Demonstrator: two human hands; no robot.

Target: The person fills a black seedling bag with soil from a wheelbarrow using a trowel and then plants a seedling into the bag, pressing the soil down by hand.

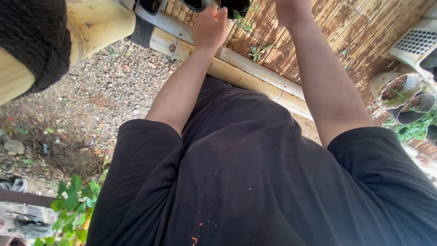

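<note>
— What are the fingers doing?

— The left hand point(210, 25) is curled shut, its knuckles against a black pot point(234, 6) at the far edge of the bamboo platform point(318, 41). The right hand point(291, 10) runs past the top of the view; I cannot tell how its fingers stand.

— And the pot?

— Dark, mostly cut off, green sprigs just below it.

— Any containers?

— A white slotted crate point(416, 45) at the platform's right edge, with two round soil-filled pots point(405, 98) beside it.

Two hands point(209, 25) point(291, 11), two pots point(395, 90) point(416, 108), one bamboo post point(98, 23), one white crate point(414, 45).
</note>
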